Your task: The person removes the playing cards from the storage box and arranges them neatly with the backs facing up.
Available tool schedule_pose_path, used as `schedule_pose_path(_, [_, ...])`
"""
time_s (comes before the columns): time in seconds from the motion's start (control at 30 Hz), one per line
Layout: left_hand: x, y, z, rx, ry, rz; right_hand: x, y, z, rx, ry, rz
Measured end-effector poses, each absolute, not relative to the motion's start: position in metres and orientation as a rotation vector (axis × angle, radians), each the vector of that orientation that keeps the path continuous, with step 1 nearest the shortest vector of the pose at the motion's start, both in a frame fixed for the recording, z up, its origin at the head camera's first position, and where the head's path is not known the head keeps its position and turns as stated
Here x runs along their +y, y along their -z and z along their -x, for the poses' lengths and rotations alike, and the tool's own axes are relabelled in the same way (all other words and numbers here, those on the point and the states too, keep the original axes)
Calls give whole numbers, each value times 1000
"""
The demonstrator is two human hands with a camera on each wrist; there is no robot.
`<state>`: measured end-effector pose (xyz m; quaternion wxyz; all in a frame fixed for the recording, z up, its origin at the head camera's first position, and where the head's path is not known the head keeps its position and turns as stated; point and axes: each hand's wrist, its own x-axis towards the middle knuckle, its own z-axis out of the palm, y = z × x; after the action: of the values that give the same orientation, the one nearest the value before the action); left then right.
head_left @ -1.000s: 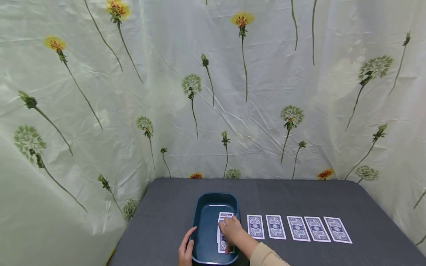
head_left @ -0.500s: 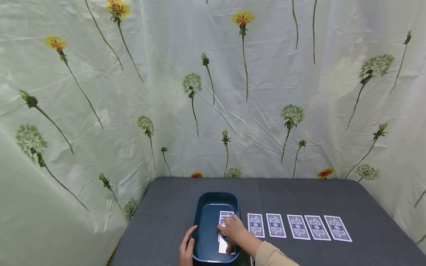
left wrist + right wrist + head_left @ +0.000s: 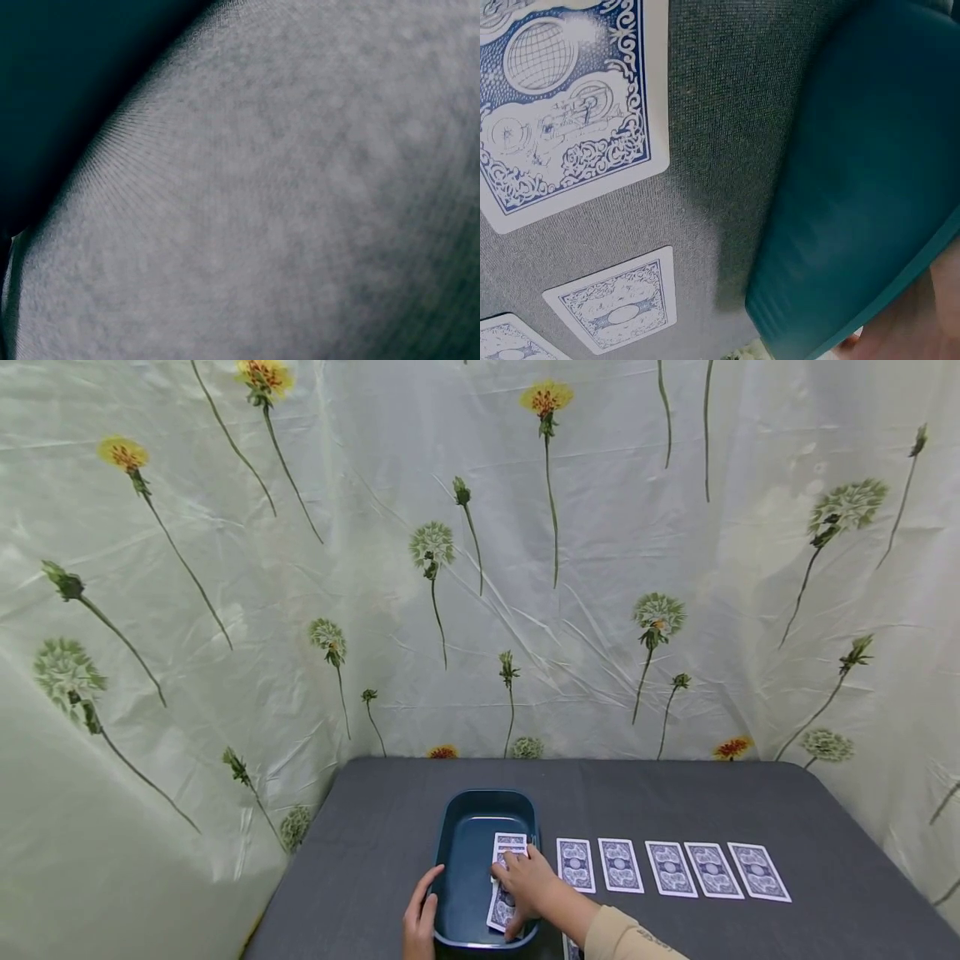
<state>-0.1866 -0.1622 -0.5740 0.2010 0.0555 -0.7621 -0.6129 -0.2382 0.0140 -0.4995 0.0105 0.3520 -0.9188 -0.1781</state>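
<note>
A dark teal tray (image 3: 450,827) stands on the table in the head view, with blue-backed playing cards inside along its right side. My right hand (image 3: 528,881) reaches in over the right wall and grips a playing card (image 3: 501,908), fingers toward its far end and thumb near its close end. This card lies slightly slanted; another card (image 3: 511,838) shows beyond the fingers. My left hand (image 3: 420,918) rests against the tray's left side, its fingertips at the rim. The left wrist view has only the tray's dark wall (image 3: 60,82) and blurred cloth, with no hand.
Several face-down cards (image 3: 620,865) lie in a row right of the tray on the dark grey cloth (image 3: 375,810). One more card (image 3: 572,947) peeks out beside the right sleeve (image 3: 626,935). A flower-printed curtain (image 3: 480,610) hangs behind the table.
The card under my right hand has turned, and its near end now points slightly left. The right forearm has shifted a little right, uncovering part of a card. The left hand stays in place.
</note>
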Motion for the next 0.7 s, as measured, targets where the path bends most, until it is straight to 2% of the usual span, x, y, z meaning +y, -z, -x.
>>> schedule_pose_path(0.23, [-162,575,187,-2148,1680,-141,14,503,233,-2833,579,-1093])
schedule_pose_path(0.43, [-162,575,186,-2182,1700,-219,19,498,233,-2801,376,-1164])
schedule_pose_path(0.7, [-161,573,188,-2197,1680,-253,31,467,234,-2629,-4,-1132])
